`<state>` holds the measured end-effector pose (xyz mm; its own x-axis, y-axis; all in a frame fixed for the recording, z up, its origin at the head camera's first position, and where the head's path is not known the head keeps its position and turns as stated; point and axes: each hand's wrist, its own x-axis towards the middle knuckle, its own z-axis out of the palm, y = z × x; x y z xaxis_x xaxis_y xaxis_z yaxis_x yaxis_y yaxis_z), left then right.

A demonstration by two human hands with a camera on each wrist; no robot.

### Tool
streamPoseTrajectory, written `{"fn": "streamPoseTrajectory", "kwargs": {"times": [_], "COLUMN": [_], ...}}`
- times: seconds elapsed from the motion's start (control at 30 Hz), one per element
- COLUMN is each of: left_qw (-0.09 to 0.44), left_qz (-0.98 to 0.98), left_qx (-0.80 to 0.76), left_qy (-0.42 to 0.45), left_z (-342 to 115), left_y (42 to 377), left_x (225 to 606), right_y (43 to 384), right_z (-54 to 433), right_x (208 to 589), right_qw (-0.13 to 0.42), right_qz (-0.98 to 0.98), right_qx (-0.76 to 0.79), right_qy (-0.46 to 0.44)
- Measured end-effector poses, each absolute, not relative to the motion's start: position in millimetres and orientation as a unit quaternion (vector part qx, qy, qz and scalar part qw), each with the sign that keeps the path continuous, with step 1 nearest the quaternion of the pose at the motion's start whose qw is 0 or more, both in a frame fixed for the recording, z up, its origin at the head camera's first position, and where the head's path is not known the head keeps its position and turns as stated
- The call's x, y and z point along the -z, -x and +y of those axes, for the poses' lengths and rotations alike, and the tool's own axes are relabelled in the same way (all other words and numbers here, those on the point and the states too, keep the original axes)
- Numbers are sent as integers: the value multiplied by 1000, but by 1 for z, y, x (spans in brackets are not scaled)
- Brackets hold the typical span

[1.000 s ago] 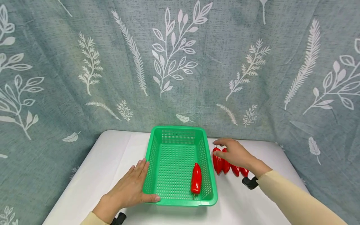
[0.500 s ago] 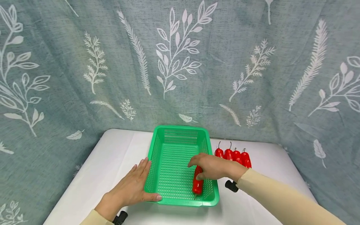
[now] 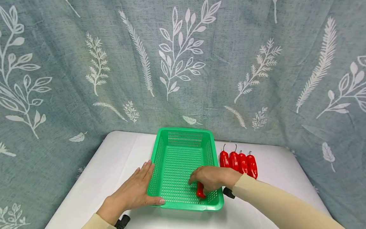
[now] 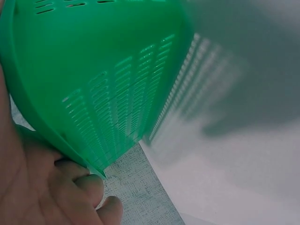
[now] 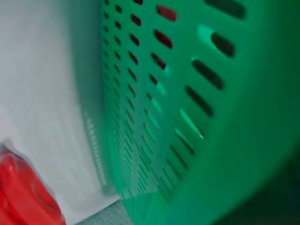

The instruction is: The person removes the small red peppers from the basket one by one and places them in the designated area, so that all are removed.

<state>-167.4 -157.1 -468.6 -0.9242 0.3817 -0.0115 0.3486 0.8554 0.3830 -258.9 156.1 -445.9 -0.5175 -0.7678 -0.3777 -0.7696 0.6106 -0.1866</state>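
Observation:
A green slotted plastic basket (image 3: pixel 186 206) sits on the white table, with a single red chili pepper (image 3: pixel 200 192) lying in its near right part. My left hand (image 3: pixel 134 189) rests at the basket's near left corner, fingers extended along the left side and thumb on the front rim. Reaching over the right wall, my right hand (image 3: pixel 210 178) is low over the pepper, its thumb beside it and a finger bent down with a gap on the other side. The hand covers the pepper's far end. In the right wrist view the basket wall (image 5: pixel 154 108) hides the fingers.
Several more red chili peppers (image 3: pixel 233 159) lie in a row, stems away from me, right of the basket on the white table (image 3: pixel 128 149). A grey-green leaf-patterned curtain (image 3: pixel 211 79) hangs behind the table and along its sides.
My right hand has moved left from the row of peppers, over the basket's right wall and down to the pepper inside. My left hand keeps its place on the basket.

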Motion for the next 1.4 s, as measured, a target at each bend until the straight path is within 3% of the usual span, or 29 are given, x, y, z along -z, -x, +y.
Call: {"fn": "streamPoseTrajectory", "kwargs": {"times": [0.17,0.53,0.83,1.13,1.4], "left_qw": [48,50,48,46,44], "left_qz": [961,960,960,959,957], "left_qx": [-199,-207,-208,-211,-215], "left_qy": [-187,-183,-183,-185,-188], "left_z": [-157,-156,-156,-156,-157], "left_y": [167,166,167,166,166], "left_x": [469,473,472,474,473], "right_y": [257,254,269,268,269], "right_z": [153,144,149,159,168], "right_x": [448,467,466,459,453], "right_qw": [213,136,99,139,136], "right_qz": [877,864,868,885,875], "right_qx": [-47,-152,60,217,312], "right_qy": [428,461,482,387,344]}}
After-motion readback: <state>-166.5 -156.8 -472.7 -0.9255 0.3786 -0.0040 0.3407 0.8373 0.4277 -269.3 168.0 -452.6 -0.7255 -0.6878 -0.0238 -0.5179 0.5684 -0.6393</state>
